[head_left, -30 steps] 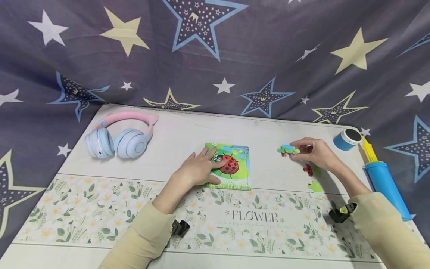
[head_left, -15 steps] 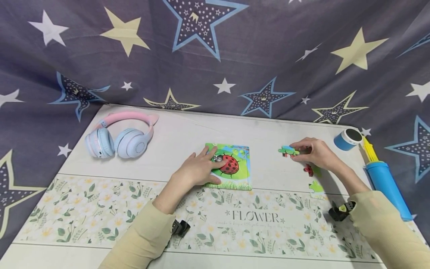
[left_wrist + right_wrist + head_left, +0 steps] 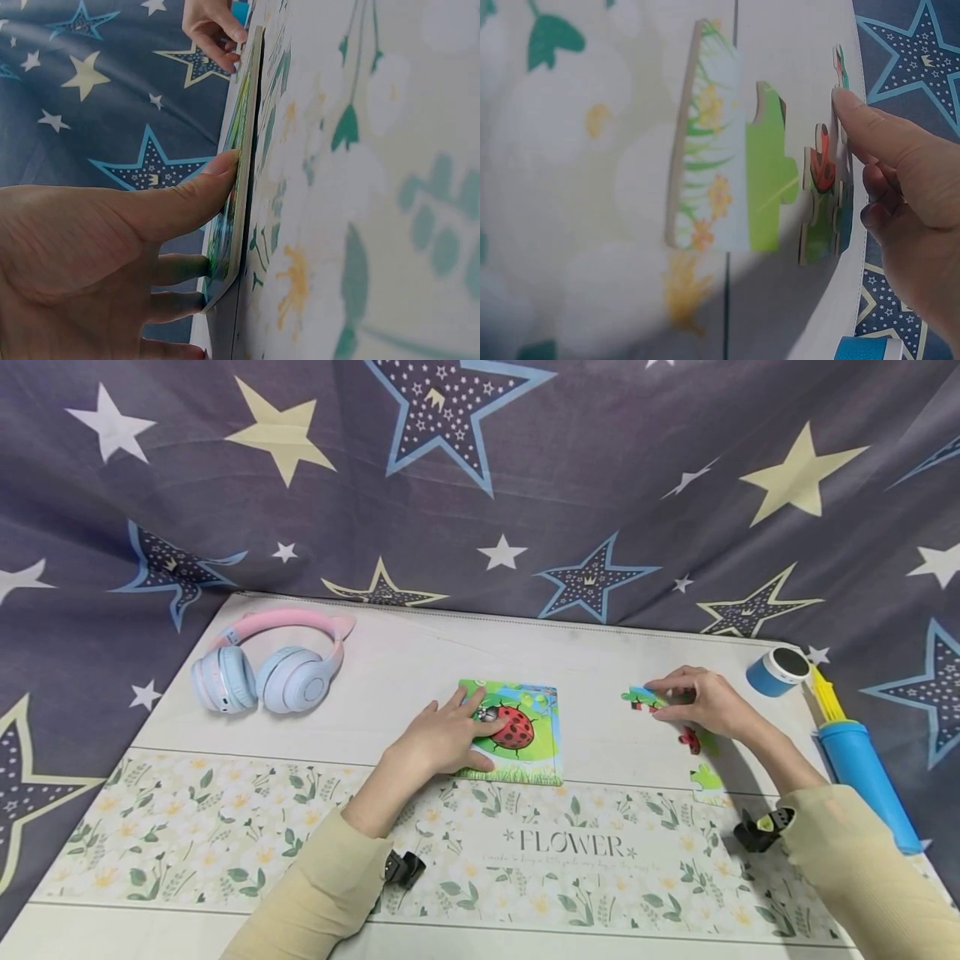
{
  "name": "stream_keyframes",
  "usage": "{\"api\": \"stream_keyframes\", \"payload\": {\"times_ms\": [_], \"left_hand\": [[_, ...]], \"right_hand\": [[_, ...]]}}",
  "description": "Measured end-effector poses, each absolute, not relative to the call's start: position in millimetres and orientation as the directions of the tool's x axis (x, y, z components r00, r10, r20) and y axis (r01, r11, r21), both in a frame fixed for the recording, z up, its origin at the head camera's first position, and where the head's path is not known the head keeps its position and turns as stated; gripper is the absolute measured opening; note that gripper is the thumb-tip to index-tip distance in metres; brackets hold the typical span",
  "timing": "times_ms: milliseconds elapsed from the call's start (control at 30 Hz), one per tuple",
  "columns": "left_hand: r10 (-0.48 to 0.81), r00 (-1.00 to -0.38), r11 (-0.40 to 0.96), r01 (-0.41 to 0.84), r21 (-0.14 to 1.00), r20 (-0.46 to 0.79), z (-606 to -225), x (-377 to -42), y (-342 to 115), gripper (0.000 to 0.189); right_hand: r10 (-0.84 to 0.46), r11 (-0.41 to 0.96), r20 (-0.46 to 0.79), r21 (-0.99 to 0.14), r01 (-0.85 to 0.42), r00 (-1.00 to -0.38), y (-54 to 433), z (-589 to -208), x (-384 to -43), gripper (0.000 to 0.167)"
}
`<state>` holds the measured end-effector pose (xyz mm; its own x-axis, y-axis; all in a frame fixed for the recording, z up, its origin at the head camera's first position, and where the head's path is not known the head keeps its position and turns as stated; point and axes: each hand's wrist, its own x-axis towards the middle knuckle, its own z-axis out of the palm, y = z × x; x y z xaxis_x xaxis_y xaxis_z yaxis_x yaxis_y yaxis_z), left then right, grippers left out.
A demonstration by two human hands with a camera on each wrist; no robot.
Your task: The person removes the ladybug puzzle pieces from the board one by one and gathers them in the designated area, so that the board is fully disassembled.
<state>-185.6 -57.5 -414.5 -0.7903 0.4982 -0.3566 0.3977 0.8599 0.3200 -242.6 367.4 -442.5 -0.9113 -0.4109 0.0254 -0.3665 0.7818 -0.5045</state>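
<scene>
On a pale tabletop (image 3: 390,668), left hand (image 3: 437,739) spread wide on ladybug board (image 3: 536,747), right hand (image 3: 707,702) pinching a jigsaw piece (image 3: 637,697)

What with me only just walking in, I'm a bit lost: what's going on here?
A person is handling a ladybug jigsaw. Their left hand rests spread on the ladybug puzzle board, while the right hand pinches a puzzle piece off to the board's right. More loose pieces lie on that side, apart from the board. Cat-ear headphones lie untouched on the left.
</scene>
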Motion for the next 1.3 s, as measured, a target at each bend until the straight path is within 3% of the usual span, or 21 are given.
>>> {"api": "stream_keyframes", "payload": {"times_ms": [233,667,967,1300], "left_hand": [[0.498,-0.794,0.857,0.39,0.336,-0.349,-414,-186,-56,0.072],[0.481,-0.815,0.863,0.375,0.339,-0.323,-416,-187,-52,0.073],[0.463,-0.826,0.873,0.36,0.33,-0.322,-415,-188,-53,0.081],[0.44,-0.833,0.888,0.348,0.3,-0.337,-415,-186,-55,0.101]], "right_hand": [[-0.39,0.782,0.024,-0.519,-0.345,-0.92,366,-441,-239,0.047],[-0.137,0.727,0.092,-0.666,-0.163,-0.986,339,-436,-233,0.037],[-0.021,0.492,0.157,-0.858,-0.147,-0.987,301,-426,-227,0.039],[-0.02,0.281,0.235,-0.931,-0.231,-0.972,244,-415,-232,0.035]]}}
